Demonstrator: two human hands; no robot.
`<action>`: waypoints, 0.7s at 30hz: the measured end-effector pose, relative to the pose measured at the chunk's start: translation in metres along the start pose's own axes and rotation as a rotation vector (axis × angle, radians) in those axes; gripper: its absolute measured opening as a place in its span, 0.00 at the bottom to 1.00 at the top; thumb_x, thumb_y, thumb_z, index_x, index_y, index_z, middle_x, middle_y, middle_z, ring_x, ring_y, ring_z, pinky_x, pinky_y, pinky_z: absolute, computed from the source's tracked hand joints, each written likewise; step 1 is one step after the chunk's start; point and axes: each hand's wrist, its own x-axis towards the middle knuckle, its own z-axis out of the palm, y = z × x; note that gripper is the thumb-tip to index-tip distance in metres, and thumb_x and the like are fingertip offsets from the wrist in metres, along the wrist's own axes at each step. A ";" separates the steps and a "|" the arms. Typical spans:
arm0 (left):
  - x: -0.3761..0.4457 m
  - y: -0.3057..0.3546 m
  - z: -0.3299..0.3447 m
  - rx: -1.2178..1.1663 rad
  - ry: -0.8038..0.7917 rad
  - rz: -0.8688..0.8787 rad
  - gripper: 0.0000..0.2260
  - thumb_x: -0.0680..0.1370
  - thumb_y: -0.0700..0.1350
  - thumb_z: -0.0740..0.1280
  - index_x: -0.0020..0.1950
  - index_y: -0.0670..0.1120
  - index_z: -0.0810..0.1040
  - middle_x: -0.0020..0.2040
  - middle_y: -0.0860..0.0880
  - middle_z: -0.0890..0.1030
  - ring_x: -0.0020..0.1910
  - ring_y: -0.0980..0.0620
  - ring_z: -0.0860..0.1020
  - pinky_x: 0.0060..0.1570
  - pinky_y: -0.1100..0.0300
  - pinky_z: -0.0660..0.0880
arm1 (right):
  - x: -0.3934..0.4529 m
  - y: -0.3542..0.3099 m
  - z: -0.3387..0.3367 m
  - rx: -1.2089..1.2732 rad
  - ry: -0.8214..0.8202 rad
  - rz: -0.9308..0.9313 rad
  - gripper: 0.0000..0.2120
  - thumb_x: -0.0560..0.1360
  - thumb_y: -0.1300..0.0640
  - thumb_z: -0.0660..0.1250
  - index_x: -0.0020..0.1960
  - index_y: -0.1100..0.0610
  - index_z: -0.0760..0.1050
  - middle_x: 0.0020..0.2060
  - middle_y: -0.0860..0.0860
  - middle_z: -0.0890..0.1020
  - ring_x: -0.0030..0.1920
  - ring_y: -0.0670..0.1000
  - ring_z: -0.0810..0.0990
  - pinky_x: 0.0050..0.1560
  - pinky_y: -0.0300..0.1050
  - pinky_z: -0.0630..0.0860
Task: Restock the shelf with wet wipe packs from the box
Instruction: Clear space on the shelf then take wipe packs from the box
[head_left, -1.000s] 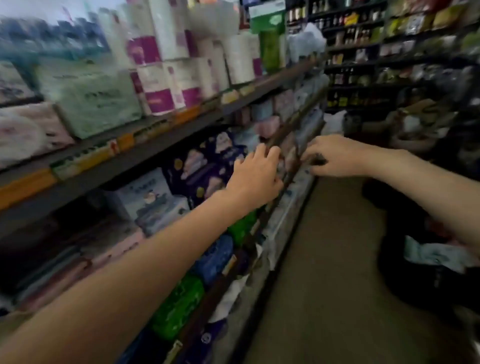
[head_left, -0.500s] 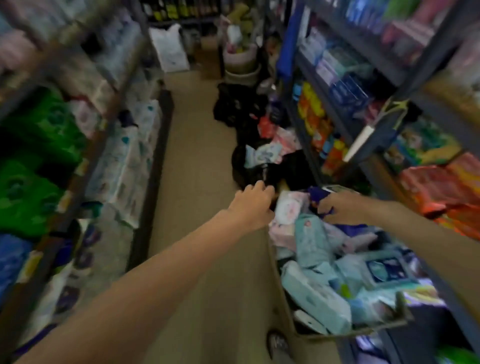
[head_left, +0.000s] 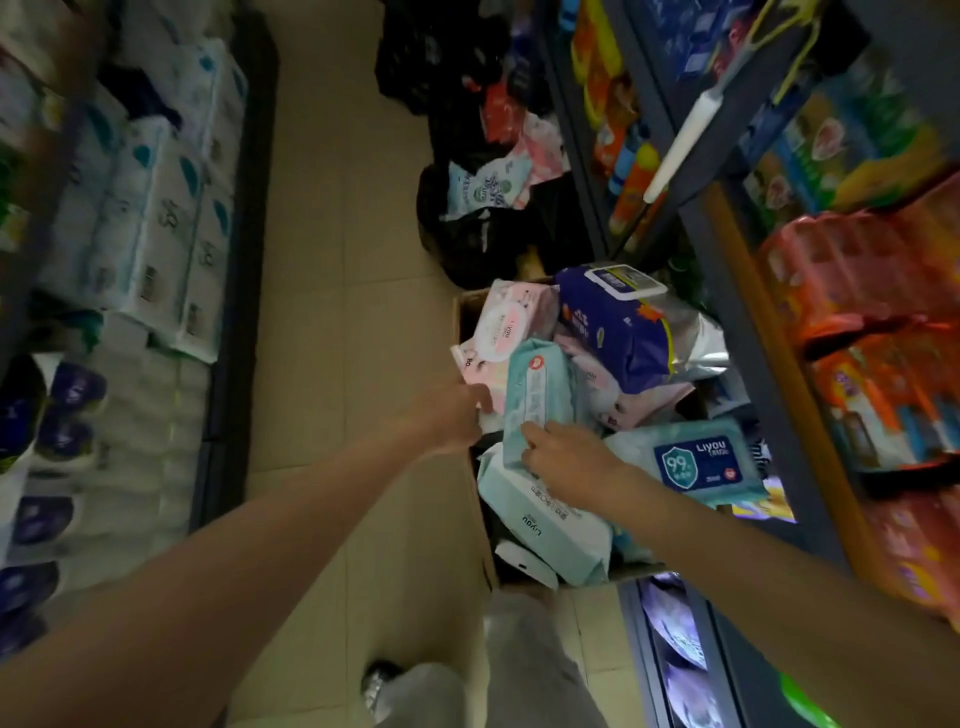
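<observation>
Both hands are down in the cardboard box (head_left: 470, 499) on the floor. The right hand (head_left: 563, 457) has its grip pinching the lower end of an upright teal wipe pack (head_left: 540, 395). The left hand (head_left: 457, 415) sits at the box edge, touching a pink pack (head_left: 506, 325); can't tell its grip. Shelf (head_left: 156, 218) of tissue packs is on the left.

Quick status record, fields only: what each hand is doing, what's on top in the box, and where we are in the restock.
left hand: at the left rim of the box, by the pink pack; grip unclear
right hand: fingers curled on the upright teal pack
box top: dark blue pack, blue 99 pack, flat teal pack
box location: on the aisle floor, beside the right shelving
stage: picking; no pack lifted clear yet
</observation>
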 end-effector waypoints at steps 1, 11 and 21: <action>0.000 -0.002 0.000 -0.012 0.013 -0.009 0.17 0.77 0.39 0.60 0.66 0.47 0.71 0.65 0.42 0.69 0.62 0.43 0.72 0.56 0.56 0.69 | 0.002 -0.004 0.001 -0.051 0.003 0.013 0.18 0.76 0.64 0.59 0.66 0.60 0.70 0.68 0.58 0.62 0.63 0.59 0.68 0.58 0.52 0.67; -0.039 -0.051 -0.009 -0.114 0.088 -0.005 0.19 0.77 0.40 0.62 0.69 0.44 0.68 0.66 0.42 0.70 0.63 0.42 0.71 0.61 0.54 0.70 | 0.028 -0.004 -0.059 0.244 0.105 0.214 0.11 0.76 0.61 0.60 0.57 0.60 0.74 0.56 0.56 0.76 0.58 0.56 0.75 0.58 0.49 0.71; -0.249 -0.173 -0.089 -0.255 0.550 -0.032 0.44 0.69 0.46 0.73 0.75 0.52 0.47 0.65 0.52 0.69 0.61 0.51 0.72 0.59 0.60 0.70 | -0.030 -0.177 -0.346 0.758 0.393 -0.304 0.17 0.72 0.65 0.66 0.28 0.56 0.63 0.27 0.49 0.64 0.29 0.44 0.64 0.28 0.35 0.60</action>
